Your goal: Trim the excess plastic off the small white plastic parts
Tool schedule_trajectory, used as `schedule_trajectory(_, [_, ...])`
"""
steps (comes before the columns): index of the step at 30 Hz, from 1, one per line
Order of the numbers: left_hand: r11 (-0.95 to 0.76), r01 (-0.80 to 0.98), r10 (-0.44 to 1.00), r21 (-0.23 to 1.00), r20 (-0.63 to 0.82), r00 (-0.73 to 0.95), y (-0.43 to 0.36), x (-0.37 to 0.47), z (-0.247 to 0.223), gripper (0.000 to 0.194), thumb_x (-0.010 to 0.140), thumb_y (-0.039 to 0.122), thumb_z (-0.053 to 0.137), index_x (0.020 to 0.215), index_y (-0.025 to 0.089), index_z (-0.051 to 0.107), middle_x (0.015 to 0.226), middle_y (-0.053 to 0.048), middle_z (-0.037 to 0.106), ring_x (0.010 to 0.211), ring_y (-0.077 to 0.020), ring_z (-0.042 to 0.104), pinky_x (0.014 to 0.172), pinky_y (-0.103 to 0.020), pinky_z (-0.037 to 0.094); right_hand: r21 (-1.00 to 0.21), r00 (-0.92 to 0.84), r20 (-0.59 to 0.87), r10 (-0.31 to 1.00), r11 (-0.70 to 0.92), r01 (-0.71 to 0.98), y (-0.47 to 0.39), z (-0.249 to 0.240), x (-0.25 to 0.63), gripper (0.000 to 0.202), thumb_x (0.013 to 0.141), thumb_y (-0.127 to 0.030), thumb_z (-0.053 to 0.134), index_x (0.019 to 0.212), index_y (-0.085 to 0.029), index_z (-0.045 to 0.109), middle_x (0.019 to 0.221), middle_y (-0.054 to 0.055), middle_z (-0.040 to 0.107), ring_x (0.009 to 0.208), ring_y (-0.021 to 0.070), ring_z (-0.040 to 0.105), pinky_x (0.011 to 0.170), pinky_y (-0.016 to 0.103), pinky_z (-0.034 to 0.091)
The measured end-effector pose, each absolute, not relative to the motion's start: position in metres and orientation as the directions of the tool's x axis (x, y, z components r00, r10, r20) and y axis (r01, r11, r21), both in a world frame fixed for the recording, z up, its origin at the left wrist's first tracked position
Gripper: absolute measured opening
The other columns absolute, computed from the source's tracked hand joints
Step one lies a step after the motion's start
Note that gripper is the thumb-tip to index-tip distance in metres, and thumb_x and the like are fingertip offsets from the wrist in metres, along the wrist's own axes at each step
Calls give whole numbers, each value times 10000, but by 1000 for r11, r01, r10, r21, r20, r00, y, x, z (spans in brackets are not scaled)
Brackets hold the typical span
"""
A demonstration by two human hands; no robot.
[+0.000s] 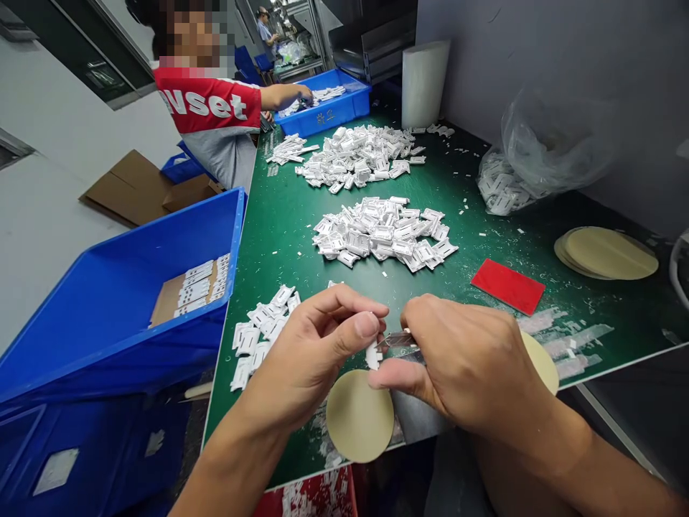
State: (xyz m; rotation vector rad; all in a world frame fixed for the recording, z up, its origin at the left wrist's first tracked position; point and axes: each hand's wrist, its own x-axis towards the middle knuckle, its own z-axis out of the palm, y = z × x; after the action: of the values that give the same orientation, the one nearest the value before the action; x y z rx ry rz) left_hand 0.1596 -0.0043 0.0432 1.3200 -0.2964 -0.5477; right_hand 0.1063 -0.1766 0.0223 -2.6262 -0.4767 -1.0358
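Near the front edge of the green table, my left hand (328, 345) is closed, pinching a small white plastic part (373, 356) between thumb and fingers. My right hand (468, 352) is wrapped around a thin metal blade (399, 339), its handle hidden in the fist. The blade's end meets the white part, and my right thumb is close to the part's lower edge. Below the hands lies a round tan disc (359, 416). To the left of my left hand is a loose group of white plastic parts (262, 327).
Two heaps of white parts, the nearer heap (382, 233) and the farther heap (358, 158), lie ahead. A red pad (507, 286), tan discs (611, 253) and a plastic bag (503, 183) are rightward. Left stands a blue bin (108, 266). A co-worker (215, 108) reaches into a blue tray (336, 111).
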Motion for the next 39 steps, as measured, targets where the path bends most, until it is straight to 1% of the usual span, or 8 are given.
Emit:
schedule_trajectory(5, [167, 223, -556, 960, -95, 825, -5, 160, 43, 59, 814, 314, 727, 837, 263, 743, 829, 37, 653, 727, -64, 561, 650, -158, 435, -103, 679, 703, 210, -915, 390, -177, 21, 107, 595, 939, -675, 247, 651, -206, 472, 549, -25, 426, 481, 138, 353, 501, 310, 211])
schedule_trajectory(12, [166, 217, -570, 962, -86, 817, -3, 161, 42, 61, 837, 319, 703, 854, 272, 737, 836, 37, 651, 769, -69, 570, 724, -165, 453, -93, 679, 705, 205, -923, 375, -176, 20, 106, 577, 941, -672, 250, 653, -217, 455, 547, -26, 423, 480, 144, 350, 504, 317, 200])
schedule_trajectory(22, [138, 172, -558, 975, -67, 827, -3, 161, 41, 61, 837, 338, 699, 853, 288, 732, 788, 44, 623, 736, -69, 558, 696, -171, 453, -96, 690, 695, 200, -926, 366, -177, 20, 106, 581, 942, -676, 236, 667, -216, 459, 557, -24, 426, 483, 142, 352, 506, 315, 201])
schedule_trajectory(33, [152, 179, -543, 972, -69, 837, -5, 161, 40, 79, 824, 322, 718, 867, 257, 733, 803, 36, 639, 751, -67, 586, 695, -151, 482, -86, 677, 706, 209, -923, 374, -178, 19, 104, 566, 958, -642, 260, 643, -215, 457, 538, -24, 418, 472, 141, 358, 497, 323, 190])
schedule_trajectory(39, [177, 207, -556, 962, -75, 827, -6, 160, 41, 87, 827, 304, 715, 864, 225, 727, 791, 29, 637, 705, -59, 606, 658, -142, 498, -104, 678, 698, 230, -904, 414, -178, 17, 104, 540, 969, -600, 318, 637, -205, 479, 541, -18, 433, 474, 135, 361, 502, 327, 196])
